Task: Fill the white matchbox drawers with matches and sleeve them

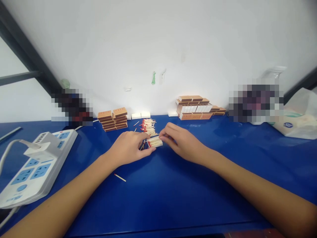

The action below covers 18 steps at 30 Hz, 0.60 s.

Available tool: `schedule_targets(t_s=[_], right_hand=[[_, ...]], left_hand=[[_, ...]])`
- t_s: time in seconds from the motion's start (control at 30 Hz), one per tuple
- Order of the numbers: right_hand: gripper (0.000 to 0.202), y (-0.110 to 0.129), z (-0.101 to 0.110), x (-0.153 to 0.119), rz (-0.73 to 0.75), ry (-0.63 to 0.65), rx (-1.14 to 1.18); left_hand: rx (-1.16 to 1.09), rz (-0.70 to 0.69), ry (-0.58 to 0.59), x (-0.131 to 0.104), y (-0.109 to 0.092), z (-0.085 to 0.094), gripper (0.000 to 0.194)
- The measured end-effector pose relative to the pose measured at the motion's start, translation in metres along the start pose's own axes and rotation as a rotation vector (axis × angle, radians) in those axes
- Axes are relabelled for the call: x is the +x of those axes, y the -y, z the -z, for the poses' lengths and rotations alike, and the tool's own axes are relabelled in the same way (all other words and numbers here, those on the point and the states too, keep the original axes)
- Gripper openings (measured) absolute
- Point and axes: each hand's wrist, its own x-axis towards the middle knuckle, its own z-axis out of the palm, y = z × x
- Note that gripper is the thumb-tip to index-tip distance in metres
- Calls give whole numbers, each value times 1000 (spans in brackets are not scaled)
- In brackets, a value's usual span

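Between thumb and fingers, my left hand (131, 145) grips a small white matchbox tray (159, 144) with red-tipped matches (154, 142) lying in it. My right hand (179, 138) is closed in a pinch at the tray's right end; whatever its fingertips hold is hidden. Just behind the tray lies a loose pile of matches (148, 126), most red heads toward the left. A few more matches show under and beside my left fingers. One single match (120, 178) rests on the blue table (158, 198), nearer to me than my left hand.
Stacked matchboxes (112, 119) stand at the back left, and a larger stack (194, 108) at the back right. White trays (141, 115) sit against the wall. A power strip (37, 168) with a plugged-in adapter lies left; a tissue pack (294, 124) lies far right.
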Motion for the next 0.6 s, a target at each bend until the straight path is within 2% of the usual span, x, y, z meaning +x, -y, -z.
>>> schedule_targets(t_s=[0.1,0.27,0.4,0.6], right_hand=[[13,-7,-4,4,-41,-17,42],[23,-3,-20,15,-5,140,83],[3,1,-27,21,-6,160,92],[16,-7,-19,14,-54,214,-66]], left_hand=[[30,40,-55,2,12,9,35],[82,126,-132,4,26,18,36],[118,131,-123,4,26,18,36],[154,112,-97,3,21,14,41]])
